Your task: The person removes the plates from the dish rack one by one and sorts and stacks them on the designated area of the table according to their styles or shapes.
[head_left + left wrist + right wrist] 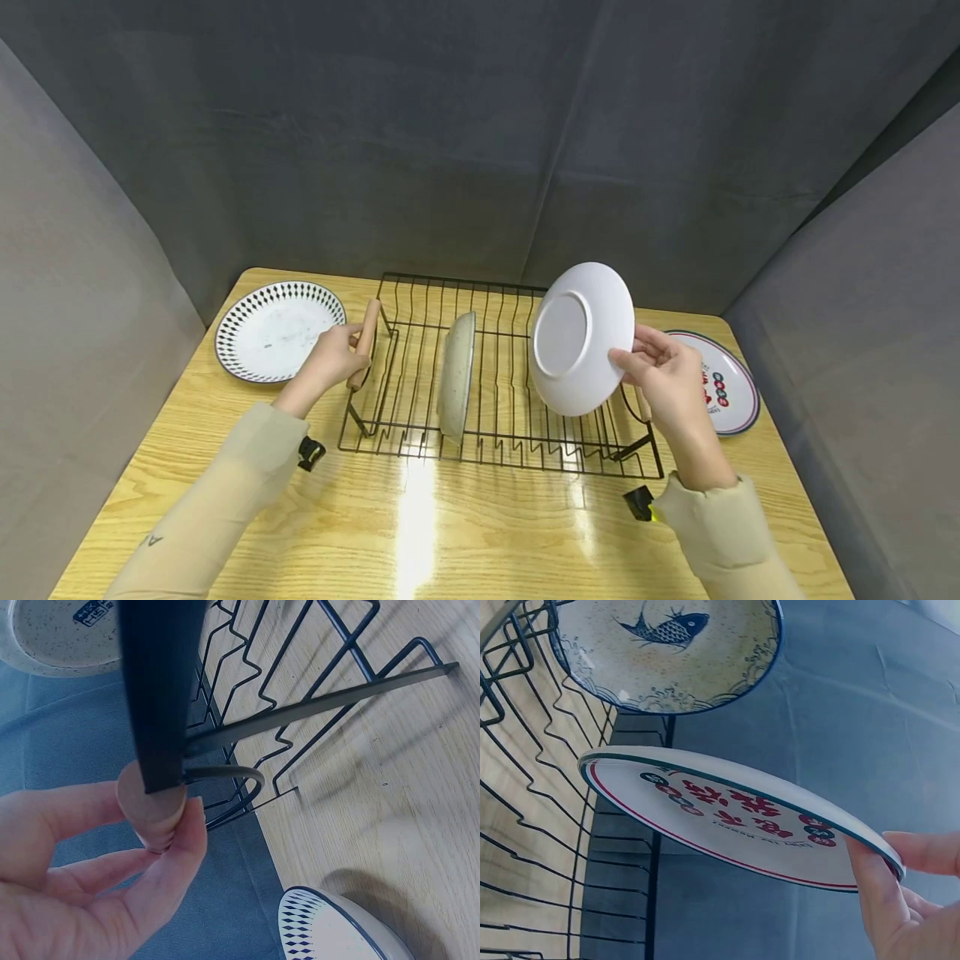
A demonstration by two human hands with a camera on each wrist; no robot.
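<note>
My left hand (335, 357) grips the wooden handle (365, 343) at the left end of a black wire dish rack (495, 442); in the left wrist view the fingers (184, 847) curl round it. My right hand (667, 379) pinches the rim of a white plate (581, 333), tilted over the rack's right part with its underside towards the head camera. Red lettering and a green rim show on this plate's face (727, 806) in the right wrist view. A speckled plate (456, 379) with a blue fish inside stands on edge in the rack's middle.
On the wooden table (495, 533), a white plate with a black diamond border (281, 333) lies left of the rack. Another white plate with red print (738, 392) lies to the right, partly behind my right hand. Dark curtains (450, 150) hang behind and at both sides.
</note>
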